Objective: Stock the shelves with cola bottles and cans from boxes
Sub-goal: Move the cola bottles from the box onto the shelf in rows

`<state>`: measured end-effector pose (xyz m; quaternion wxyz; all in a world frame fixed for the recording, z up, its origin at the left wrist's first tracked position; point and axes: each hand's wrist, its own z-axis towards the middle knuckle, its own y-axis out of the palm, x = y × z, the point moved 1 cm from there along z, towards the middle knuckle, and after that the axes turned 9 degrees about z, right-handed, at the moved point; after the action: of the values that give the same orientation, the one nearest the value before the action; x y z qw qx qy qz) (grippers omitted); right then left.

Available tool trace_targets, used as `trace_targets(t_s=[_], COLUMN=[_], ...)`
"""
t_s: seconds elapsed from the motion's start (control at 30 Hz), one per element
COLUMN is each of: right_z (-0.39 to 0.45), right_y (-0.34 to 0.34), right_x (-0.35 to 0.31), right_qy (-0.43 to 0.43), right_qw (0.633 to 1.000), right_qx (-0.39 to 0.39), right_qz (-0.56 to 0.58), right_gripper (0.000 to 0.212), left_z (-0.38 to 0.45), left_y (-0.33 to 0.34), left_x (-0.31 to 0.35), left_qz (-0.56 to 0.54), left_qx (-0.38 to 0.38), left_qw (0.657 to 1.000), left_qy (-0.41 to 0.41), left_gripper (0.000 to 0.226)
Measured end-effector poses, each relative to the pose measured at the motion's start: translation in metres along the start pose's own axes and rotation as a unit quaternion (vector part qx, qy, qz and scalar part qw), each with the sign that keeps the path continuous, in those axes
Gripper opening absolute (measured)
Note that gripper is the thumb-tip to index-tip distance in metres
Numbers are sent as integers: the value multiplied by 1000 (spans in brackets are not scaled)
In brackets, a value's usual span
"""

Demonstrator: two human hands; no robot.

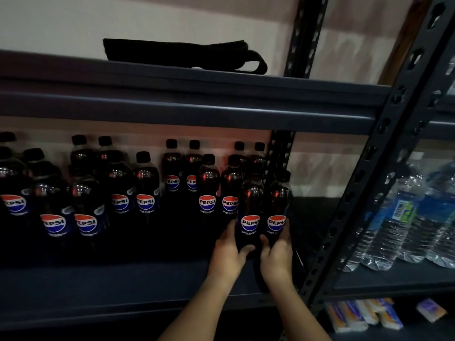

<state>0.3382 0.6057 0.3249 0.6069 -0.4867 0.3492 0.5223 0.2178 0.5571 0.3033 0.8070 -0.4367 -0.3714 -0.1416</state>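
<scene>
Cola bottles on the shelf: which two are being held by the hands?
The two cola bottles at the row's right end, beside the shelf post. The left hand and right hand hold their bases; the others stand untouched.

Both hands (pixel 253 254) grip two upright cola bottles (pixel 263 210) on the shelf (pixel 98 281).

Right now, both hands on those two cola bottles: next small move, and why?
Probably let go and pull back. The left hand and right hand grip two bottles that look upright on the shelf, beside the right-hand post, in front of the last pair.
</scene>
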Motion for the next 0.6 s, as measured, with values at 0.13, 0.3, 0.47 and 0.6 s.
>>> trace_targets(t_s=[0.13, 0.3, 0.47, 0.6], right_z=[-3, 0, 0, -2], right_y=[-3, -1, 0, -2], right_x=[-4, 3, 1, 1], right_qy=[14, 11, 9, 27], right_qw=[999, 1000, 1000, 1000], right_qx=[-5, 16, 22, 13], right_qz=[38, -6, -2, -6], right_gripper=[72, 80, 79, 81], left_z=[-1, 0, 0, -1], left_y=[2, 2, 2, 1], left_x=[-1, -4, -5, -5], left_qz=[-1, -2, -5, -6], left_qx=[-9, -20, -29, -31], left_qw=[1000, 1000, 1000, 999], left_qy=[-4, -4, 9, 7], left_gripper=[89, 89, 89, 88])
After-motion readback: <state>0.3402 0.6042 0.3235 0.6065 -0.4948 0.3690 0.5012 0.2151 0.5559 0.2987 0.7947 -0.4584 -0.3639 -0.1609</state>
